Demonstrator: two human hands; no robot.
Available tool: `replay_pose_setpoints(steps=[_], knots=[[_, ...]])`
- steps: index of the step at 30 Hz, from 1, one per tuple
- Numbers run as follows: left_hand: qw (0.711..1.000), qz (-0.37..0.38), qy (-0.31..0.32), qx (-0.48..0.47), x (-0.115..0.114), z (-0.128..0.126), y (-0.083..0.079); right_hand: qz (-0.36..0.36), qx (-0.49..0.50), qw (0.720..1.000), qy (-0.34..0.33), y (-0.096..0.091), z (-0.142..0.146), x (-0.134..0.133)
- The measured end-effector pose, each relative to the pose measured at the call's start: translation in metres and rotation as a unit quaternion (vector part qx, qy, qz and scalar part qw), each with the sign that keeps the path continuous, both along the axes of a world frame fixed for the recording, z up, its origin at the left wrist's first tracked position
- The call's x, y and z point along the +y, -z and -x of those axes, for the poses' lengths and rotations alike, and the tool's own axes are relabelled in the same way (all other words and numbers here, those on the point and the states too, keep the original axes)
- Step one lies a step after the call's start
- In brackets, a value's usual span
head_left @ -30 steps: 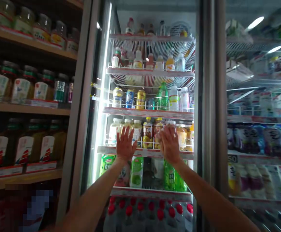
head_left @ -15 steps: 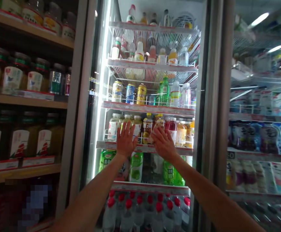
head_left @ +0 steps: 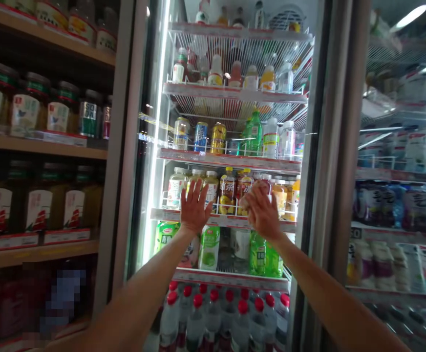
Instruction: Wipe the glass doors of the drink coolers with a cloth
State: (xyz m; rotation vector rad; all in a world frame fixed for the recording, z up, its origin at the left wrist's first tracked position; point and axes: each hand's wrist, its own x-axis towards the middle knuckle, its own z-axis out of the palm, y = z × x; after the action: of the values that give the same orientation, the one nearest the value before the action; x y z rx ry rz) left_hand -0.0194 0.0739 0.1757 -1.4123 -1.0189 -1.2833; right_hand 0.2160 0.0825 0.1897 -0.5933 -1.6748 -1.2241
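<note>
My left hand (head_left: 194, 205) is raised with its fingers spread, flat toward the glass door (head_left: 154, 195) of a lit drinks fridge. Behind it show pale-labelled bottles (head_left: 177, 188) on the fridge's middle shelf. To its right is my right hand (head_left: 264, 212), fingers bent and pressed together over what looks like a pale crumpled cloth (head_left: 246, 199), mostly hidden and blurred. Beyond that hand stand yellow-capped brown tea bottles (head_left: 227, 191) and orange juice bottles (head_left: 279, 196). Both arms reach forward from the lower corners.
Wooden shelves (head_left: 44, 149) with bottles run along the left. A metal door frame (head_left: 339, 161) divides this fridge from another stocked one at the right. Red-capped water bottles (head_left: 197, 313) fill the bottom, below green drink bottles (head_left: 210, 247). Cans (head_left: 218, 138) stand higher up.
My right hand has slid to the right, from before the tea bottles toward the juice bottles. My left hand stays nearly in place. The view has shifted slightly.
</note>
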Motion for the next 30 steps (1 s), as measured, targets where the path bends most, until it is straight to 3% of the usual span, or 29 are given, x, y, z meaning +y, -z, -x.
replay_pose_setpoints(steps=[2,4,5,8,10,14,16,18,21,23,27,28,30], knots=[[1.000,0.007,0.009,-0.004,0.000,0.000,0.000,-0.018,0.129,0.991,-0.010,-0.011,-0.005,0.004],[1.000,0.011,0.013,-0.009,0.000,0.000,0.000,-0.017,0.165,0.986,-0.020,-0.008,0.000,0.006],[1.000,0.012,0.013,-0.011,0.000,-0.001,0.000,-0.008,0.131,0.991,-0.023,-0.002,0.005,0.005],[1.000,0.015,0.010,-0.010,0.001,-0.001,0.000,0.023,-0.095,0.995,-0.023,0.018,0.021,0.000],[1.000,0.009,0.006,-0.008,0.001,0.000,0.000,0.023,-0.159,0.987,-0.019,0.017,0.024,-0.002],[1.000,-0.013,-0.005,0.002,0.002,0.000,0.001,0.001,0.059,0.998,-0.008,-0.013,0.020,0.002],[1.000,-0.012,0.000,-0.001,0.002,0.000,0.001,-0.001,0.082,0.997,-0.007,-0.014,0.024,0.002],[1.000,-0.001,0.010,-0.007,0.002,0.000,0.001,0.006,-0.028,1.000,-0.014,-0.001,0.031,-0.001],[1.000,0.006,0.012,-0.010,0.001,0.001,0.001,0.021,-0.206,0.978,-0.021,0.015,0.034,-0.005],[1.000,-0.001,0.007,-0.007,0.001,0.001,0.001,0.022,-0.165,0.986,-0.018,0.007,0.028,-0.004],[1.000,-0.007,0.009,-0.003,0.001,0.001,0.001,0.013,0.063,0.998,-0.007,-0.013,0.017,0.001],[1.000,-0.004,0.011,-0.004,0.001,0.001,0.001,0.016,0.062,0.998,-0.004,-0.009,0.018,0.000],[1.000,0.003,0.016,-0.007,0.001,0.001,0.001,0.028,-0.037,0.999,-0.006,0.009,0.023,-0.004]])
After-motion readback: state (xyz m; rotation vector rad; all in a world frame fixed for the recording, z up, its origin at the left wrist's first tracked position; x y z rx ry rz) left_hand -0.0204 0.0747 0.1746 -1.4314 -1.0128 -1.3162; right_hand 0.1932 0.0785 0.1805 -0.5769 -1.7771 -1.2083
